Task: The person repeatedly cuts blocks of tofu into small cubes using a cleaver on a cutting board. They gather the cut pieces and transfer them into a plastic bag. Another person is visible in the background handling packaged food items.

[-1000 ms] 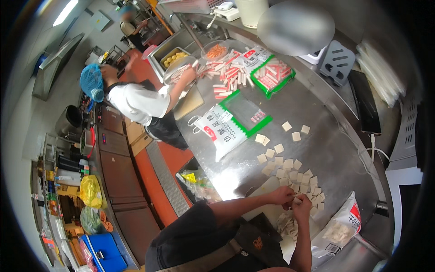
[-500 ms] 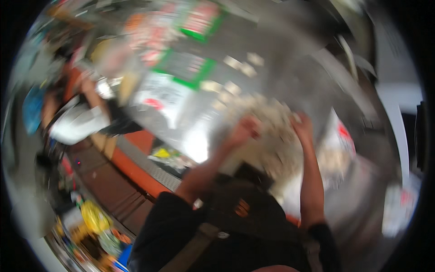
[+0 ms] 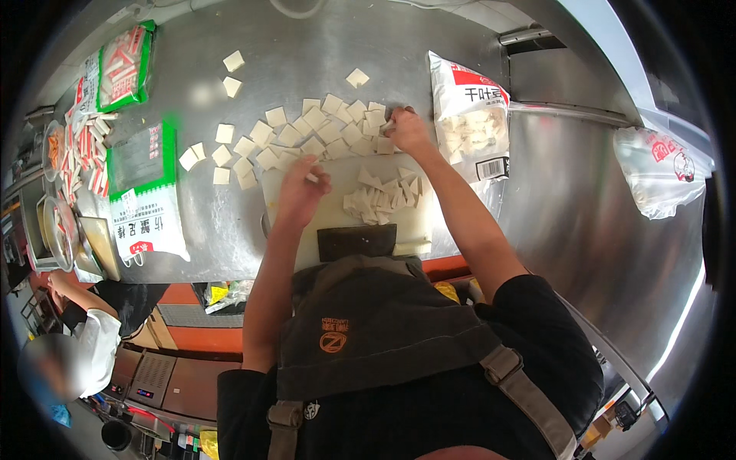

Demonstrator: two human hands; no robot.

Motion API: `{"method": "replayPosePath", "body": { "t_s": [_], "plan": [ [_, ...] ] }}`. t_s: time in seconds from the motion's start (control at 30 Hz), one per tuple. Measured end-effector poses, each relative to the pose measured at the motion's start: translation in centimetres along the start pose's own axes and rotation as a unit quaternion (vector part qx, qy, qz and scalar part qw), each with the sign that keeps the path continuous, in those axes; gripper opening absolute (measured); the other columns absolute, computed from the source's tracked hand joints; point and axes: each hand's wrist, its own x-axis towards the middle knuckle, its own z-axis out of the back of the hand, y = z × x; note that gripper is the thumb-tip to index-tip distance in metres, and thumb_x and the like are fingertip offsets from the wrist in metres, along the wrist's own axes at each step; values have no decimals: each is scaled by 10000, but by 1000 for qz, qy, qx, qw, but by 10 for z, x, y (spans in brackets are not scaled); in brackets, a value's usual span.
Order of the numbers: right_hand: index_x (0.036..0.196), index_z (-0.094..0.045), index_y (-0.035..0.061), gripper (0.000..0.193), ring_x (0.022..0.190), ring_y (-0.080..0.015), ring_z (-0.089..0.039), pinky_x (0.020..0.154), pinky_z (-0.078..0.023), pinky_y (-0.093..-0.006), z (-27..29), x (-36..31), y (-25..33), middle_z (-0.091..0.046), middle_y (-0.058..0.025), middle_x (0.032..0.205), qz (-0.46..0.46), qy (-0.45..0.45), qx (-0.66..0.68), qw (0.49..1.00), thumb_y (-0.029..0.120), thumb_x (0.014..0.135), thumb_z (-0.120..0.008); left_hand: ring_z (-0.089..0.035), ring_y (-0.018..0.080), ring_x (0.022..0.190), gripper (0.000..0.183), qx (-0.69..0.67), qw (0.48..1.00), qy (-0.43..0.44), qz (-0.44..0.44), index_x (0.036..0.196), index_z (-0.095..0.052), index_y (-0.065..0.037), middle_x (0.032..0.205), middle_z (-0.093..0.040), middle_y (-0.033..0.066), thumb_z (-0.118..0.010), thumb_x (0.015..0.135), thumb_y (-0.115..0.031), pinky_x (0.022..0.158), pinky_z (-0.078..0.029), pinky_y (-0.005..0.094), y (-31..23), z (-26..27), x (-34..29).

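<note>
Many pale square slices, like tofu (image 3: pixel 314 119), lie spread on the steel table above the white cutting board (image 3: pixel 326 212). My left hand (image 3: pixel 303 193) hovers over the board's left side, fingers curled round a small pale slice. At the right end of the spread slices, my right hand (image 3: pixel 408 130) pinches a pale slice at its fingertips. Between my arms, a heap of smaller cut pieces (image 3: pixel 379 198) lies on the board. A dark, broad rectangular blade (image 3: pixel 356 244) rests along the board's near edge, beside a pale strip (image 3: pixel 412 248).
To the right stands a clear bag of pale chunks (image 3: pixel 468 126). On the left lie red-and-white sticks (image 3: pixel 88 146), a filled green-edged bag (image 3: pixel 125 67) and an opened green-and-white bag (image 3: pixel 144 188). A white plastic bag (image 3: pixel 658 172) is far right. A co-worker (image 3: pixel 92 337) stands lower left.
The view has turned and steadied from a blur. Both hands were over the heap of pale pieces; now my right hand is at the right end of the spread slices.
</note>
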Motion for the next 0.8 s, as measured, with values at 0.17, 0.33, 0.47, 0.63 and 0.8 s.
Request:
{"method": "replayPosePath", "body": {
  "t_s": [0.17,0.33,0.47,0.63,0.8],
  "plan": [
    [1000,-686,13,328,832,-348,-686,737,-542,-434,17,-17,21,-688,-202,905,-34,-22,175,984,127,733,-837,-649,224,918,361,119,990,21,-74,1358,-544,-23,1085,-653,97,-595,1022,-144,834,-549,334,24,-26,19],
    [1043,-713,21,283,798,-326,-685,735,-546,-408,17,-85,82,-708,-192,914,121,45,245,961,36,761,-727,-657,216,919,349,224,970,2,-92,1360,-538,-13,1086,-648,94,-586,1038,-138,866,-562,355,50,-46,31],
    [1105,-719,34,350,884,-361,-693,797,-559,-402,10,-80,47,-717,-197,979,58,-27,275,959,10,759,-678,-632,198,863,277,229,970,-16,-78,1274,-582,-23,1013,-631,59,-610,1033,-157,805,-540,351,54,-20,24],
    [1046,-710,37,319,927,-366,-698,823,-560,-428,-9,-56,19,-714,-182,966,44,-55,114,991,90,736,-767,-594,183,818,204,52,998,-17,11,1178,-640,-44,1019,-618,34,-661,997,-135,790,-528,316,36,-3,10],
    [980,-671,32,337,883,-379,-673,788,-542,-431,-6,-40,22,-691,-210,954,28,48,140,989,160,713,-833,-632,204,847,251,140,990,7,-33,1202,-612,-12,972,-624,63,-658,980,-119,762,-534,341,38,5,15]
  ]
}}
